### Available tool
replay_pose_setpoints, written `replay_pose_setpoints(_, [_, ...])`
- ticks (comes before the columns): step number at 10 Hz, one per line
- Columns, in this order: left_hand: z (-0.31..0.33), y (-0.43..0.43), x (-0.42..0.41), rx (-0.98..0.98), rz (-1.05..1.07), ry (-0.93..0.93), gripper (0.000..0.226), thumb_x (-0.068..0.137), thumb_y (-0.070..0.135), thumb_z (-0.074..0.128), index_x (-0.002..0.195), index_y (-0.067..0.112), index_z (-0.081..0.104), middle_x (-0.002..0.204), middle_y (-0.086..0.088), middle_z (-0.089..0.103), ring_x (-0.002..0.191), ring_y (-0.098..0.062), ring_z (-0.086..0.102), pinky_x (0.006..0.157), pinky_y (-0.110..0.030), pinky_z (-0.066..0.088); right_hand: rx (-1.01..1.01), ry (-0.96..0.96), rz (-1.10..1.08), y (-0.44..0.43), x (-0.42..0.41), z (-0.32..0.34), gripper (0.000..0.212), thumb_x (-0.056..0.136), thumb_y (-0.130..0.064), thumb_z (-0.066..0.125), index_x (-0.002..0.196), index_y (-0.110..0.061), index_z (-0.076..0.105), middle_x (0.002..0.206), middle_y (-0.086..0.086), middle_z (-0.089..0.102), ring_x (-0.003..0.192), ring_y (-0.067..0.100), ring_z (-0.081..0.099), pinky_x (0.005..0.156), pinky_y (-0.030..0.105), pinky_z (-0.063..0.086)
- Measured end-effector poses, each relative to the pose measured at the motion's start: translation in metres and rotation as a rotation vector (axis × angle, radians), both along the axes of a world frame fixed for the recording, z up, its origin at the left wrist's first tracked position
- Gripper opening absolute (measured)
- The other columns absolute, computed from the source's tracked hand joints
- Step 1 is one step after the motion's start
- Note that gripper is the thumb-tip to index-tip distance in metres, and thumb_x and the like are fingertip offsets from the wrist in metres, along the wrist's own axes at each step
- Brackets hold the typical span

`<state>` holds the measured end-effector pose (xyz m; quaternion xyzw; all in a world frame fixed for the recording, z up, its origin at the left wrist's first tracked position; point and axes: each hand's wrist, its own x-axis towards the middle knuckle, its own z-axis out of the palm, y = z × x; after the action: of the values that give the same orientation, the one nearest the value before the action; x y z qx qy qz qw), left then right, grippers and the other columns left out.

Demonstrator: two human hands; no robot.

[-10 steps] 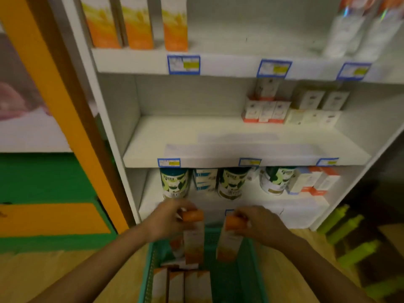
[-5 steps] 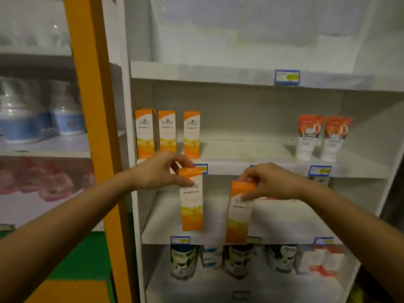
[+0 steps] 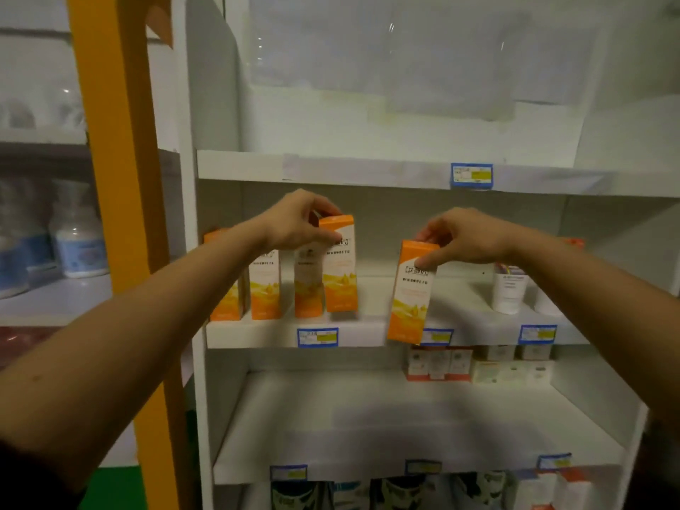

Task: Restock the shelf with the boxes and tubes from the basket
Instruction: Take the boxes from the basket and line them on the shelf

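Here, 3 shelved boxes (image 3: 265, 285) beside left box (image 3: 340, 265), tube (image 3: 509, 290) right

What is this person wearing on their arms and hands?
Nothing that shows on the hands: the left hand and right hand are bare, with no gloves, rings or watch visible. Both forearms are uncovered; only a dark sleeve edge appears at the bottom left corner.

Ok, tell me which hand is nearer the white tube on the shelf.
Right. The right hand holds a box just left of the white tube; the left hand is further left, gripping another box by the orange row.
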<state>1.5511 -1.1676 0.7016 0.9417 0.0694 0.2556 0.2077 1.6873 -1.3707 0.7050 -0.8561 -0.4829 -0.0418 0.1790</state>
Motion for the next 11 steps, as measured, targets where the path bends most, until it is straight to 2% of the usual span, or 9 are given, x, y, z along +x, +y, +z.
replay_pose_setpoints(2, [-0.012, 0.007, 0.029, 0.025, 0.012, -0.037, 0.045, 0.082, 0.014, 0.068, 0.125, 0.006, 0.057, 0.123, -0.012, 0.061, 0.104, -0.019, 0.057, 0.089, -0.027, 0.047, 0.049, -0.009, -0.033, 0.009, 0.024, 0.002, 0.044, 0.078, -0.025, 0.071, 0.118, -0.011, 0.058, 0.120, 0.010, 0.063, 0.107, 0.022, 0.059, 0.094, 0.033, 0.046])
replay_pose_setpoints(4, [-0.020, 0.016, 0.047, 0.016, 0.025, -0.022, 0.044, 0.083, 0.015, 0.067, 0.124, 0.006, 0.056, 0.124, -0.012, 0.061, 0.112, -0.023, 0.058, 0.094, -0.030, 0.048, 0.055, -0.011, -0.042, 0.022, 0.035, 0.000, 0.045, 0.078, -0.025, 0.071, 0.119, -0.011, 0.057, 0.121, 0.010, 0.062, 0.101, 0.018, 0.056, 0.093, 0.032, 0.046])
replay_pose_setpoints(6, [-0.028, 0.022, 0.058, 0.034, 0.079, 0.046, 0.045, 0.084, 0.015, 0.065, 0.127, 0.007, 0.054, 0.127, -0.012, 0.059, 0.114, -0.025, 0.057, 0.095, -0.032, 0.048, 0.056, -0.017, -0.045, 0.032, 0.037, 0.001, 0.045, 0.079, -0.025, 0.070, 0.120, -0.010, 0.057, 0.121, 0.010, 0.062, 0.109, 0.023, 0.058, 0.097, 0.036, 0.047])
replay_pose_setpoints(8, [-0.025, 0.024, 0.059, 0.200, 0.160, 0.096, 0.046, 0.086, 0.021, 0.063, 0.130, 0.011, 0.052, 0.130, -0.010, 0.058, 0.117, -0.025, 0.055, 0.100, -0.037, 0.046, 0.065, -0.013, -0.049, 0.040, 0.040, 0.000, 0.045, 0.079, -0.024, 0.071, 0.120, -0.010, 0.058, 0.122, 0.011, 0.062, 0.110, 0.024, 0.058, 0.099, 0.037, 0.046])
replay_pose_setpoints(10, [-0.024, 0.023, 0.059, 0.337, 0.236, 0.135, 0.045, 0.089, 0.029, 0.057, 0.131, 0.014, 0.051, 0.126, -0.009, 0.058, 0.113, -0.025, 0.054, 0.094, -0.036, 0.045, 0.055, -0.016, -0.049, 0.056, 0.043, -0.004, 0.046, 0.080, -0.024, 0.070, 0.122, -0.010, 0.057, 0.123, 0.011, 0.061, 0.112, 0.025, 0.057, 0.100, 0.038, 0.046])
replay_pose_setpoints(11, [-0.024, 0.023, 0.058, 0.400, 0.267, 0.124, 0.046, 0.091, 0.032, 0.054, 0.133, 0.015, 0.048, 0.131, -0.009, 0.054, 0.120, -0.025, 0.050, 0.098, -0.038, 0.043, 0.055, -0.013, -0.055, 0.067, 0.044, -0.006, 0.047, 0.081, -0.024, 0.069, 0.123, -0.010, 0.056, 0.125, 0.011, 0.060, 0.114, 0.025, 0.056, 0.101, 0.038, 0.045])
